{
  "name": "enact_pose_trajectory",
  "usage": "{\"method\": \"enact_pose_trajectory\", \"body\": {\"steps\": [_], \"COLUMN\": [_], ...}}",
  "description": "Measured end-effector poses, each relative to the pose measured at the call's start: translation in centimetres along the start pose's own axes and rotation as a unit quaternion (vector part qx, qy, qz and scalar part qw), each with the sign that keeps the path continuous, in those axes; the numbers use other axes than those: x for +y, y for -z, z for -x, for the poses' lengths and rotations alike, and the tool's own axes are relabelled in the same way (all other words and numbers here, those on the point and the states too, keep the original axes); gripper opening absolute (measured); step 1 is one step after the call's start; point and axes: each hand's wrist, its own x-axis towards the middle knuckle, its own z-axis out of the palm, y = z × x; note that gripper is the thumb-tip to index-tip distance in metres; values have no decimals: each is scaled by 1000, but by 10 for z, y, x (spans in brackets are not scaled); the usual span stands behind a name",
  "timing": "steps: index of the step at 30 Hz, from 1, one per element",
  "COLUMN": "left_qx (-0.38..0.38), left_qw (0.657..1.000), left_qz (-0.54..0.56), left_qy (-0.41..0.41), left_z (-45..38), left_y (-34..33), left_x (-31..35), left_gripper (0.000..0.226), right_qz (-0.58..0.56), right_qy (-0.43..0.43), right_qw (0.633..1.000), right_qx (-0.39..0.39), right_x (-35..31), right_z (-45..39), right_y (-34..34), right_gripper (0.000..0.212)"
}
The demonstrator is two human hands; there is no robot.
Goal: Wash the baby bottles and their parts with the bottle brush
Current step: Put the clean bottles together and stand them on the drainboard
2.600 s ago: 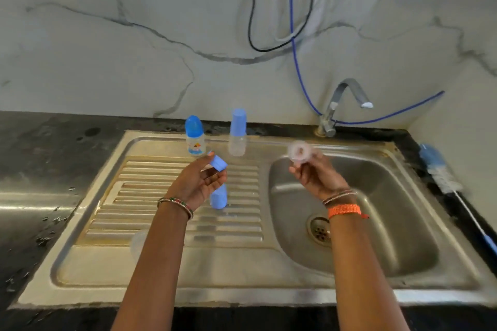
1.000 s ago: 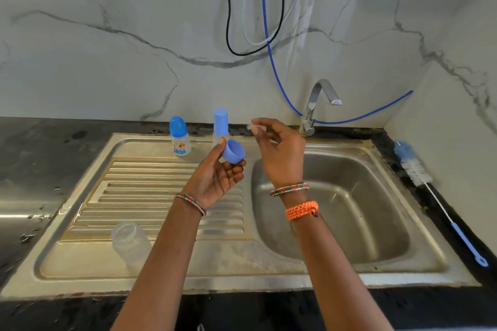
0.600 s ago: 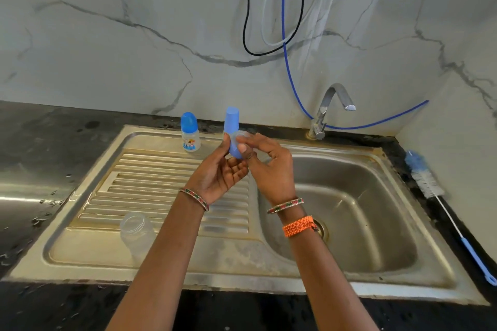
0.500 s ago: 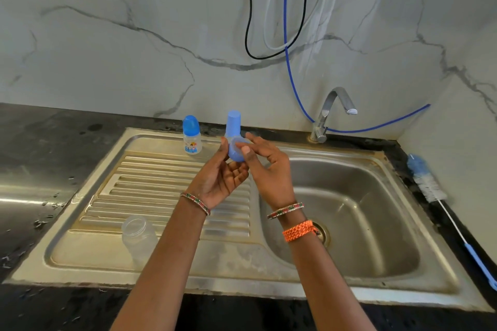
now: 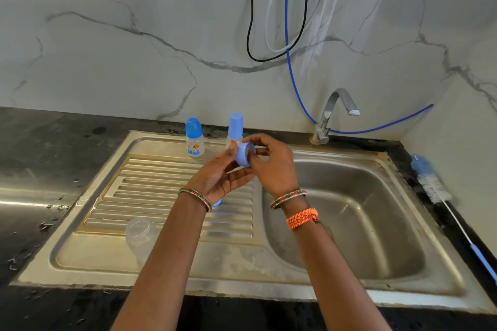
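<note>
**Marble-backed sink: washing not yet begun**

Both hands, left hand (image 5: 219, 179) and right hand (image 5: 273, 166), grip a blue collar (image 5: 244, 154) above the drainboard (image 5: 150, 191). Two capped bottles (image 5: 194, 137) stand behind; the bottle brush (image 5: 433, 185) lies untouched, tap (image 5: 336, 113) dry.

Almost nothing here can be read. The only printed thing I see is a small coloured label on the bottle (image 5: 194, 140) with the blue cap, standing at the back edge of the sink (image 5: 166, 255), just left of the middle of the frame. The label shows a little picture in red, yellow and blue, with what may be a line of lettering over it, but it is too small and blurred for me to make out any word, brand or number. I find no other text, mark or sign.
</note>
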Motion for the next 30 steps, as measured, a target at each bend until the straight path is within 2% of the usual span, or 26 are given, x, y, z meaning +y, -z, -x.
{"method": "enact_pose_trajectory", "body": {"steps": [2, 4, 7, 10, 15, 20, 24, 27, 30], "left_qx": [41, 66, 69, 92, 129, 189, 188, 198, 190], "left_qw": [999, 997, 997, 994, 989, 973, 970, 965, 967], "left_qz": [10, 23, 29, -19, -70, -130, -151, -169, -170], "left_qy": [19, 20, 34, 46, 22, -21, -11, -9, -3], "left_z": [1, 3, 7, 7, -1, -16, -26, -33, -37], "left_y": [-1, 2, 8, 10, 5, -6, -15, -21, -24], "left_x": [4, 9, 19, 29, 38, 39, 50, 55, 54], "left_gripper": [24, 23, 22, 17, 17, 23, 32, 34, 33], "right_qz": [46, 79, 75, 118, 123, 102, 46, 31, -16], "right_qy": [27, 51, 45, 65, 84, 66, 39, 41, 3], "right_qw": [999, 993, 980, 963, 954, 951, 955, 965, 965], "right_qx": [-5, -68, -178, -235, -259, -285, -292, -258, -261], "right_x": [-1, -3, -15, -27, -33, -32, -32, -30, -29], "right_z": [-3, -6, -11, -22, -40, -52, -56, -59, -59], "right_y": [4, 9, 16, 16, 14, 15, 15, 16, 26], "right_gripper": [13, 11, 19, 23, 27, 24, 28, 27, 27]}}
